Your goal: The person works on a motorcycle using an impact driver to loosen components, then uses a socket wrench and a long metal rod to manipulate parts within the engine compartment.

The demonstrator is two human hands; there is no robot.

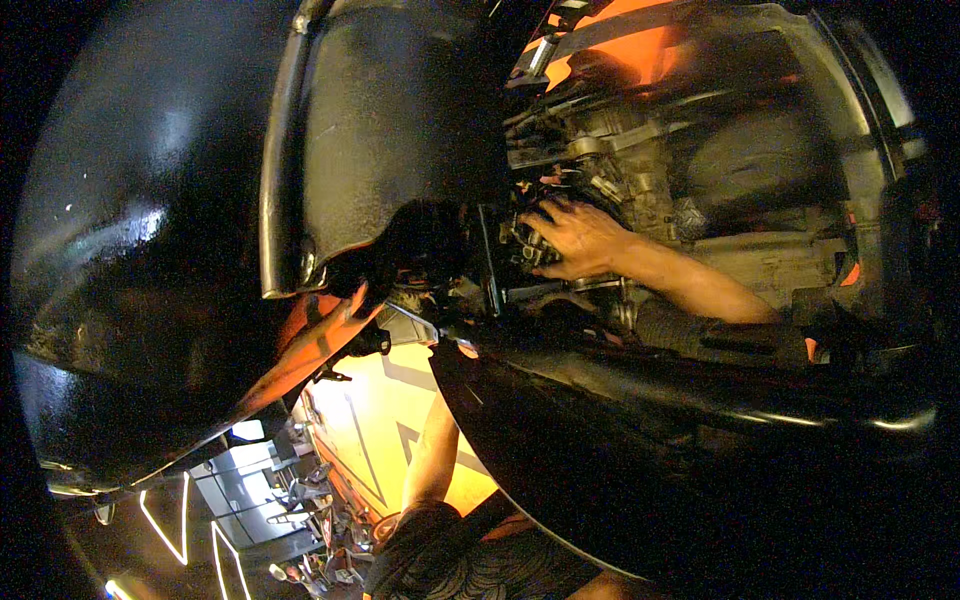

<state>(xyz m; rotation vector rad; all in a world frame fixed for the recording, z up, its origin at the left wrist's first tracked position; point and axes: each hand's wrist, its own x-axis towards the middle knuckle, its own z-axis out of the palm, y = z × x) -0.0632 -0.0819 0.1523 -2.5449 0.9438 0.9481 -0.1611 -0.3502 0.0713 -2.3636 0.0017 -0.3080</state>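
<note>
At left, a bare forearm (431,455) runs behind a black panel (560,455), so I can't tell what the left hand does. Beyond the panel's edge, the right hand (583,240) curls over dark mechanical parts (528,250), seemingly for steady purchase in cramped quarters.

Left forearm (430,465) runs up behind the dark panel (560,450); left hand hidden. Right hand (580,240) has fingertips lost among shadowed engine parts (527,250). Background clutter (325,510) too small to identify.
</note>
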